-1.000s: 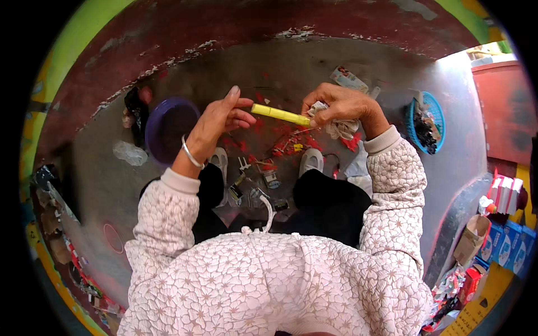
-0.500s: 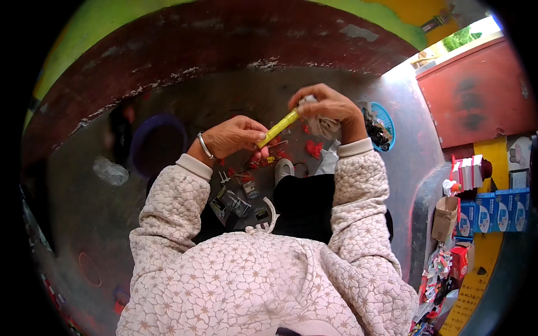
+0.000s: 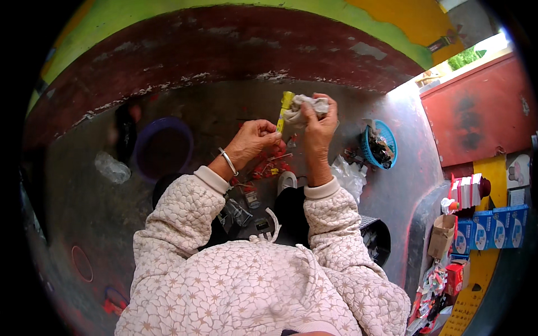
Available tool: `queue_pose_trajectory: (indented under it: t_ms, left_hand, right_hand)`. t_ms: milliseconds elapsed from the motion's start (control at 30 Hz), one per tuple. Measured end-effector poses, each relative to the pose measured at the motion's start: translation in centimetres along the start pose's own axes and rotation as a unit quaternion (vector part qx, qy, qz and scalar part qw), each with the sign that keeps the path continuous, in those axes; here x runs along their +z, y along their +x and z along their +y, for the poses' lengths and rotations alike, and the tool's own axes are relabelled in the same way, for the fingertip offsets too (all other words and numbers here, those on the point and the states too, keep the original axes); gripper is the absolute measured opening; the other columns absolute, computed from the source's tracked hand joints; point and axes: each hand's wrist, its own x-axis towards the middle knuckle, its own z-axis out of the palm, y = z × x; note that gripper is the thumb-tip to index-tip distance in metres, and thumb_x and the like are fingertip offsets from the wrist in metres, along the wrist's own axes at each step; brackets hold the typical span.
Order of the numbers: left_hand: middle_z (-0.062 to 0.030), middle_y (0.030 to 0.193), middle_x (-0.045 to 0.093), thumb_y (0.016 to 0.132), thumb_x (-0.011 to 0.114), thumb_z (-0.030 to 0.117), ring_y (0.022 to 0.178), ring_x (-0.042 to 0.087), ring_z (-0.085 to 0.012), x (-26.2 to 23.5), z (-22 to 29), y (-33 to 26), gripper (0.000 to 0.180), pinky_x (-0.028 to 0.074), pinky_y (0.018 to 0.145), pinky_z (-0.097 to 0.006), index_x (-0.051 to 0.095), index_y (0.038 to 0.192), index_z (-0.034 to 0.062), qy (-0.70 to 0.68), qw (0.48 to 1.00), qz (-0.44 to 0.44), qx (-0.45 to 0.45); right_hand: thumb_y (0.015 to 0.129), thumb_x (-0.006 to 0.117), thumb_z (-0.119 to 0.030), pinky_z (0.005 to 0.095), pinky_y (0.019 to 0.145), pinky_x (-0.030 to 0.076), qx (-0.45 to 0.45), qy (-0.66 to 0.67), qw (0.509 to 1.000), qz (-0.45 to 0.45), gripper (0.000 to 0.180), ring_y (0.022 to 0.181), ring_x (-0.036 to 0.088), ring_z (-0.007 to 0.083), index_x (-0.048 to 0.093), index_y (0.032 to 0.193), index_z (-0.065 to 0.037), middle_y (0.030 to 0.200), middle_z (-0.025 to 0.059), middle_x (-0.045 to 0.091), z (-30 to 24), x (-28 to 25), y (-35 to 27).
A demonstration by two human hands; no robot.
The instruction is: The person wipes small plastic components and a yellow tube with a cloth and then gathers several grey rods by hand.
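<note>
A slim, flat yellow strip (image 3: 282, 115) stands almost upright in front of me. Its lower end is pinched between the thumb and fingers of my left hand (image 3: 250, 144), which has a silver bangle at the wrist. My right hand (image 3: 319, 133) is closed on a crumpled greyish-white cloth (image 3: 305, 111). The cloth touches the right side of the strip near its upper part. Whether the right fingers also touch the strip is hidden behind the cloth.
Red scraps (image 3: 263, 168) litter the floor below my hands. A blue basket (image 3: 394, 140) of dark items, a white plastic bag (image 3: 352, 178) and a black bin (image 3: 388, 238) are at right. At left are a purple basin (image 3: 190, 140) and clear plastic bag (image 3: 113, 168). Blue boxes (image 3: 496, 228) stand far right.
The yellow strip has swung from a rightward slant to nearly upright. My right hand and the cloth have moved up and turned, and the left hand has shifted slightly right.
</note>
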Motion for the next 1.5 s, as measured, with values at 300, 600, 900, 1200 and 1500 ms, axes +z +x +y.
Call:
queue_pose_trajectory:
  t_ms: [300,600,900,1200,1500]
  left_hand:
    - [-0.0078,0.073,0.062,0.079,0.059,0.01,0.064,0.059,-0.0105,-0.2,0.0,1.3,0.016,0.048,0.058,-0.021,0.054,0.087,-0.0035,0.125,0.983,0.123,0.046]
    - [-0.0107,0.064,0.061,0.069,0.064,0.011,0.059,0.06,-0.0167,1.3,-2.1,1.8,0.016,0.046,0.055,-0.028,0.057,0.074,-0.0022,0.401,0.879,0.189,0.174]
    - [-0.0094,0.065,0.062,0.069,0.066,0.014,0.058,0.06,-0.0146,0.4,-1.0,1.1,0.018,0.047,0.056,-0.026,0.06,0.077,-0.0015,0.305,0.905,0.262,0.136]
    - [-0.0046,0.06,0.06,0.067,0.069,0.015,0.054,0.057,-0.0121,1.1,-1.2,0.4,0.017,0.047,0.063,-0.025,0.059,0.075,0.0028,0.411,0.848,0.277,0.189]
    - [-0.0087,0.104,0.056,0.086,0.05,0.035,0.098,0.053,-0.0158,-0.6,2.4,-0.3,0.042,0.035,0.092,-0.033,0.05,0.111,0.0011,0.108,0.978,0.162,0.078]
  right_hand:
    - [0.073,0.058,0.001,0.0225,0.067,0.044,0.122,-0.101,0.976,-0.15,0.021,0.075,0.053,0.0091,0.052,0.092,-0.005,0.083,0.0018,0.055,0.5,-3.5,1.0]
    - [0.072,0.059,0.002,0.025,0.068,0.046,-0.128,-0.21,0.967,-0.064,0.02,0.074,0.056,0.0113,0.054,0.09,-0.005,0.084,0.0027,0.057,0.2,-1.2,1.6]
    - [0.072,0.055,0.002,0.0292,0.068,0.051,0.199,0.173,0.964,0.04,0.021,0.073,0.058,0.0178,0.052,0.093,0.001,0.081,0.0085,0.057,2.1,-5.4,2.6]
    - [0.072,0.066,-0.017,0.0222,0.052,0.042,0.325,0.037,0.938,-0.111,0.019,0.058,0.053,0.0098,0.059,0.079,-0.001,0.069,0.0029,0.057,2.2,-0.8,-0.2]
    - [0.077,0.06,-0.012,0.0202,0.053,0.045,0.338,0.055,0.899,-0.273,0.014,0.056,0.056,0.01,0.06,0.083,0.0,0.07,0.0041,0.06,-0.3,-1.3,0.3]
